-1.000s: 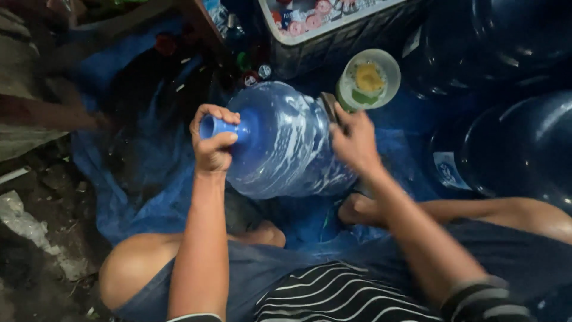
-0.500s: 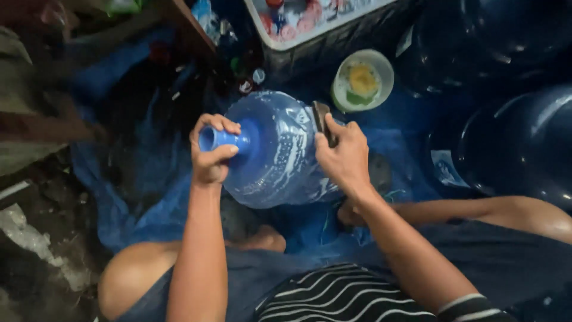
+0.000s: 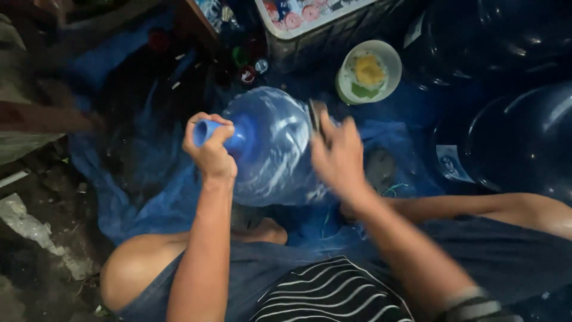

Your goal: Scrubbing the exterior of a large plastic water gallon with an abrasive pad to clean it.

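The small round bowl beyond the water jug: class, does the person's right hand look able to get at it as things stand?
Probably yes. The right hand, pressing a dark scrubber on the jug, sits just below the bowl, with only open blue tarp between.

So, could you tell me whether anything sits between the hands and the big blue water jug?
Nothing visible does. The left hand grips the jug at its neck, and the right hand, blurred, rests against its side holding a small dark object.
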